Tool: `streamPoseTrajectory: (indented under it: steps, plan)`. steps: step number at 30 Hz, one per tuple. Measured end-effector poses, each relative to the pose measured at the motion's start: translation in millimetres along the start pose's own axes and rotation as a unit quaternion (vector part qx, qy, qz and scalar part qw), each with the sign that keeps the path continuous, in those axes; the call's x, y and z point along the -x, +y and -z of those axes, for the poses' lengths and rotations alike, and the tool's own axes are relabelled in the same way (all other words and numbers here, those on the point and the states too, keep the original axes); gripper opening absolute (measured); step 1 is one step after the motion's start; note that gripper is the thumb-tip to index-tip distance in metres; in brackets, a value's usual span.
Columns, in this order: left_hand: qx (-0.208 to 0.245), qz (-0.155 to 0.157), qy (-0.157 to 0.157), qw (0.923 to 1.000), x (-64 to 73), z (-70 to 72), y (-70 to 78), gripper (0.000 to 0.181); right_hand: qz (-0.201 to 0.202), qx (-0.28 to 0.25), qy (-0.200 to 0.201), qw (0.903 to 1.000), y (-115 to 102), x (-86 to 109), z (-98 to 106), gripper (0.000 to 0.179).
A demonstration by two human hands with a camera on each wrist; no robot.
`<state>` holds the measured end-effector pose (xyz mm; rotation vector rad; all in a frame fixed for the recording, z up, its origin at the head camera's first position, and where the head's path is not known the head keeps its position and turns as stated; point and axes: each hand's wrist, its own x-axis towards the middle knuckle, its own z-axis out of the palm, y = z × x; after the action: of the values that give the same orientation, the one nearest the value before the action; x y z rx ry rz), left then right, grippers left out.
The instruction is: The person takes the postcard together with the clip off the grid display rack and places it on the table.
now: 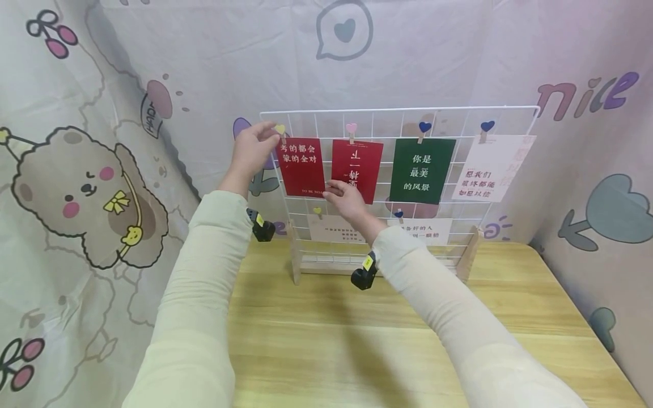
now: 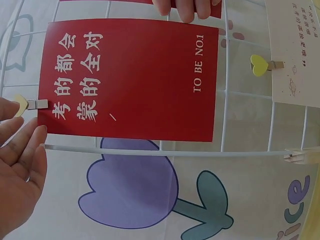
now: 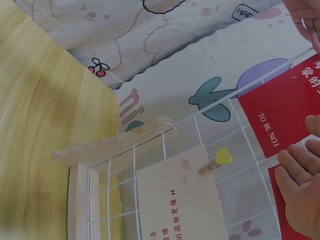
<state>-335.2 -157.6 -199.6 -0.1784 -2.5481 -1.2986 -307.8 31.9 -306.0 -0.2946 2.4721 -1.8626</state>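
Note:
A red card (image 1: 302,170) with white writing hangs at the left end of a white wire grid (image 1: 388,109). At its upper left corner is a small wooden clip with a yellow heart (image 2: 21,105). My left hand (image 1: 253,150) pinches this clip, its thumb by the heart and other fingertips at the card's edge. My right hand (image 1: 349,201) is beside the card's lower right corner, fingers loosely extended and at its edge. Behind that hand, a second red card (image 1: 357,161), its writing upside down, hangs from a pink heart clip (image 1: 351,129).
A green card (image 1: 422,170) and a pale card (image 1: 492,170) hang farther right from blue heart clips. Two pale cards hang lower, one (image 3: 172,200) with a yellow heart clip. Wooden feet (image 1: 296,255) hold the grid on a wooden table (image 1: 306,340); patterned cloth (image 1: 204,68) hangs behind.

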Motion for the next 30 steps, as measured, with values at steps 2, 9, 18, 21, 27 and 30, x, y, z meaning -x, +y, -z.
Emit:
streamPoseTrajectory:
  steps: [2,9,18,21,27,30]
  plan:
    - [0.001,-0.006,0.000,1.0000,1.2,0.3,1.8,0.042,0.001,-0.005,0.003,1.0000,0.5,-0.2,-0.5,0.045]
    - [-0.018,-0.008,-0.005,0.9998,-0.9,-1.6,3.7,0.043,-0.006,-0.015,0.021,0.9996,-0.5,-0.5,-4.4,0.045]
    - [-0.024,0.002,-0.010,0.9997,-4.0,0.3,7.8,0.042,-0.011,-0.017,0.034,0.9992,-0.7,-2.9,-7.2,0.043]
    - [-0.024,0.005,-0.013,0.9996,-4.5,0.0,8.6,0.042,-0.007,-0.012,0.036,0.9993,-0.5,-3.8,-8.1,0.041]
    - [-0.020,0.014,-0.008,0.9997,-5.6,-0.6,9.2,0.039,-0.006,-0.023,0.035,0.9991,-0.1,-5.4,-11.5,0.037]
    - [-0.023,0.016,-0.007,0.9996,-6.7,-1.2,9.0,0.038,-0.013,-0.022,0.037,0.9990,0.3,-6.4,-13.3,0.036]
